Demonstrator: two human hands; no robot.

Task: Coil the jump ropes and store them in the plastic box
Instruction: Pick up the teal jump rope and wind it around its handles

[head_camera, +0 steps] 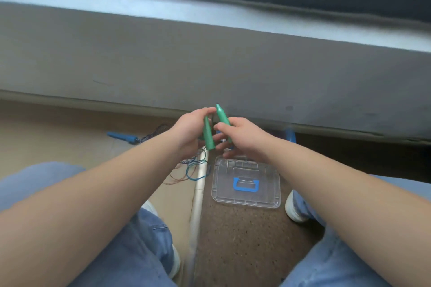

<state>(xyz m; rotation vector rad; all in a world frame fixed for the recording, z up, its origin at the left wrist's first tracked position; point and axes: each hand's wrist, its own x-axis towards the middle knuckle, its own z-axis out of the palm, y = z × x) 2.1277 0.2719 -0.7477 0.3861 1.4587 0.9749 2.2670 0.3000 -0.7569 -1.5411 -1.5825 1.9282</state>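
Note:
My left hand (190,131) grips one green jump rope handle (208,134), and my right hand (242,137) grips the other green handle (222,116). Both handles are held close together above the floor. The thin rope (194,170) hangs below them in loose loops on the floor. A clear plastic lid with a blue handle (246,184) lies flat on the floor just under my right hand. A blue jump rope handle (122,137) with its braided cord lies on the floor to the left. Another blue piece (290,135) shows behind my right wrist.
A low grey ledge (210,65) runs across in front of me. A white strip (198,198) divides the tan floor from the dark speckled floor. My knees in jeans and white shoes (295,209) frame the lid on both sides.

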